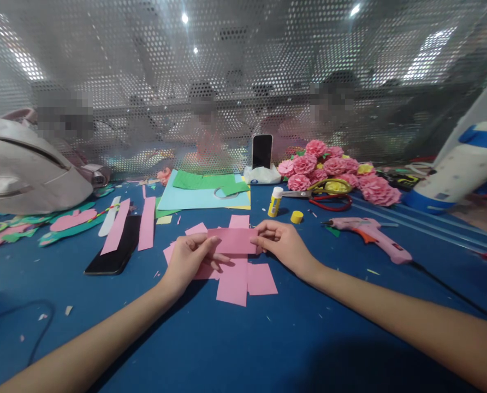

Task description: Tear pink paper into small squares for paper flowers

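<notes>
Between both hands a pink paper strip is held level above the table. My left hand pinches its left end with thumb and fingers. At the right end, my right hand grips it between thumb and fingertips. Beneath lie several more pink paper pieces, some overlapping, partly hidden by the strip and my left hand. Just beyond my right hand an uncapped yellow glue stick stands upright, its yellow cap beside it.
Scissors and pink paper flowers lie behind the glue. A pink glue gun with its cord is at right. At left are a black phone and a white bag. Coloured sheets and a propped phone stand at back.
</notes>
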Demonstrator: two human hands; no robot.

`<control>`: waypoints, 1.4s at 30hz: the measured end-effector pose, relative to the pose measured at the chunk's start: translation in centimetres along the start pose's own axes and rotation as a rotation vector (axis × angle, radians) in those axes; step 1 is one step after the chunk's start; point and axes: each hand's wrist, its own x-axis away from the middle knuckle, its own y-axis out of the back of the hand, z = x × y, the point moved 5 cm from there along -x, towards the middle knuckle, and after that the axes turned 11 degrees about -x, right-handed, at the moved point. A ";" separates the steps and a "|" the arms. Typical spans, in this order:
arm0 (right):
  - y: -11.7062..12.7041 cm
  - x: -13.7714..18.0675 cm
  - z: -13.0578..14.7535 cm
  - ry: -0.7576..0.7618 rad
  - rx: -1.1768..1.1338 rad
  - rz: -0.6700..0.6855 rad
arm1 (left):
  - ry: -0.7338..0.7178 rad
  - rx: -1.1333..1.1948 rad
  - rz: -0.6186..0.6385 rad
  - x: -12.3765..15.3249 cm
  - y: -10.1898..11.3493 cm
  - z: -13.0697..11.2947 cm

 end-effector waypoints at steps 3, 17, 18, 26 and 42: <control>0.2 0.1 0.2 0.020 -0.008 -0.043 | -0.019 -0.012 -0.031 0.0 0.2 0.1; -0.7 0.9 2.0 0.189 0.156 0.080 | 0.000 -0.004 0.008 -0.2 0.1 0.5; -0.8 0.9 2.0 0.188 0.159 0.079 | 0.000 -0.006 0.007 -0.2 0.1 0.5; -1.4 1.0 0.5 0.006 0.294 0.192 | -0.002 0.011 -0.049 -0.2 0.6 -0.2; -1.8 1.3 1.2 0.095 0.287 0.265 | 0.010 0.041 -0.092 -0.2 0.8 -0.1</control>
